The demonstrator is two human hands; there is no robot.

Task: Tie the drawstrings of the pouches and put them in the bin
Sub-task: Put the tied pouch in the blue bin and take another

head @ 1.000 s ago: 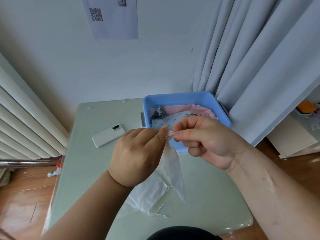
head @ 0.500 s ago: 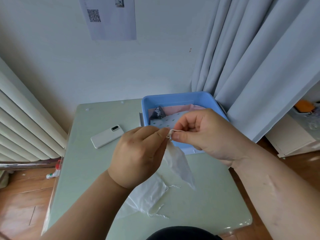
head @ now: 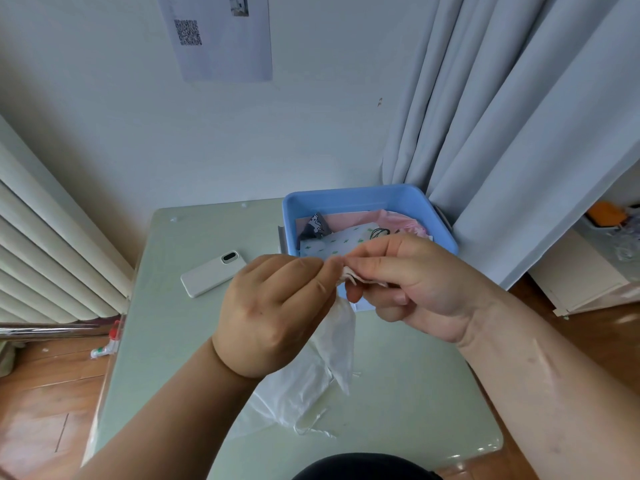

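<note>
The hanging tail of the pouch [head: 341, 341] has swung back in from the right and now drops almost straight down, and the right hand [head: 415, 282] has sunk a touch, so more of the bin's contents show above its knuckles. The left hand [head: 277, 306] sits much where it was.

Both hands are raised above the table [head: 194, 341], fingertips meeting. The left hand pinches the bunched top of the pouch between thumb and forefinger. The right hand pinches the same white top from the other side, its other fingers curled under. Whether a knot is formed there I cannot tell.

The pouch is thin, white and see-through, and its lower end hangs just over a second pouch [head: 287, 400] that lies crumpled flat on the near part of the table.

The blue bin [head: 353, 199] stands at the far right corner of the table, against the curtain [head: 519, 133]. In it lie a dotted pouch [head: 332, 242], a pink pouch [head: 360, 218] and a dark pouch [head: 317, 225]. A white phone [head: 213, 274] lies face down left of the bin, well apart from the hands.
</note>
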